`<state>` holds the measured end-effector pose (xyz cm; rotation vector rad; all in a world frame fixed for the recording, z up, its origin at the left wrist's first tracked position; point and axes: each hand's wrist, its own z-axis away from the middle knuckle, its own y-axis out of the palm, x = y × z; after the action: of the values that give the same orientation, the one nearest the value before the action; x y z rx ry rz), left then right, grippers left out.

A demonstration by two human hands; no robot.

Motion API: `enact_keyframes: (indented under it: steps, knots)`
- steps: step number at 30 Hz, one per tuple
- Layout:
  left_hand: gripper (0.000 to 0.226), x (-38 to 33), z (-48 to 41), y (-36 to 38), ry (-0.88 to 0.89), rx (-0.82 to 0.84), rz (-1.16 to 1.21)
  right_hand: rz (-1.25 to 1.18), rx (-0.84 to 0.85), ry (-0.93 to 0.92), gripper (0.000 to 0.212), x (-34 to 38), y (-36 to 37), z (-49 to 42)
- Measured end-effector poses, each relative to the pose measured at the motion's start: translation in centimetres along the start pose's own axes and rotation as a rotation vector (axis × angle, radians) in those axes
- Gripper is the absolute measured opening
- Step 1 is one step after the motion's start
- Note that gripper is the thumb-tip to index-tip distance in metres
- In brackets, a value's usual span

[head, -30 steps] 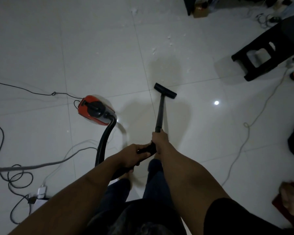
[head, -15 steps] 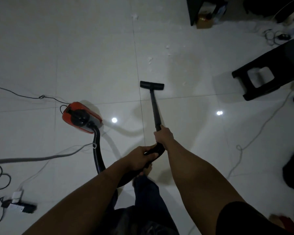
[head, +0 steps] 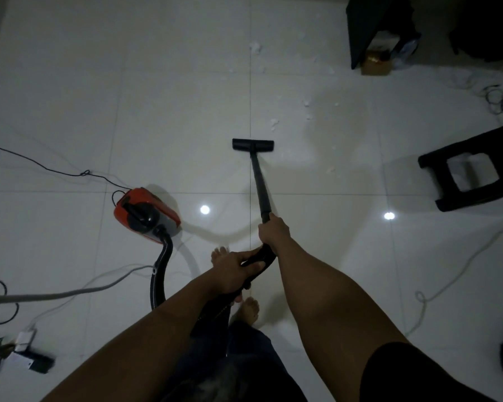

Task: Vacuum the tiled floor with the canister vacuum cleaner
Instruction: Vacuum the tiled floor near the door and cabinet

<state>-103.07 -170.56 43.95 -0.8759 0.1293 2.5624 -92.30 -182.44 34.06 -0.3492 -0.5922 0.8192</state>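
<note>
Now your floor head (head: pixel 253 145) sits squarer, nearer the scraps (head: pixel 273 123). Behind it, left grip (head: pixel 235 268) and right grip (head: pixel 273 232) clutch the wand (head: pixel 260 184).

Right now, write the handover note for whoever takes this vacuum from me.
Left hand grips the bent handle; right hand grips the wand just ahead of it.
Floor head is on the tiled floor, straight ahead.
Red canister sits front-left, hose curving back to the handle.
Done: cannot tell which tiles are swept.
Left: white scraps just beyond the head, more further on.
Mind the cords on the left and the black stool on the right.
</note>
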Motion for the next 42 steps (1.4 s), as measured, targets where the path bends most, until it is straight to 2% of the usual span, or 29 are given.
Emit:
enact_keyframes:
  steps: [8, 13, 22, 30, 34, 39, 42]
  knots:
    - [0.057, -4.7, -4.8, -5.5, 0.014, 0.048, 0.056, 0.016, -0.051, 0.014, 0.061, 5.6, -3.9, -5.1]
    - [0.056, -6.9, -7.0, -9.2, 0.022, 0.054, 0.057, 0.065, -0.03, -0.041, 0.06, 9.5, -5.1, -7.5]
    - [0.058, -10.0, -10.9, -15.6, -0.014, -0.007, 0.126, 0.101, 0.022, -0.096, 0.061, 17.6, -6.8, -11.9]
    - [0.05, -17.0, -15.5, -22.1, -0.037, -0.064, 0.171, 0.084, 0.061, -0.12, 0.058, 25.9, -10.6, -18.6]
    - [0.051, -20.6, -18.0, -24.7, 0.008, -0.111, 0.165, 0.088, 0.071, -0.107, 0.057, 29.7, -13.0, -21.9]
    - [0.051, -23.3, -20.3, -27.3, 0.04, -0.159, 0.18, 0.074, 0.076, -0.098, 0.06, 33.3, -14.8, -24.5]
    - [0.054, -24.2, -21.5, -29.3, -0.002, -0.152, 0.214, 0.026, 0.044, -0.099, 0.06, 35.4, -15.1, -25.6]
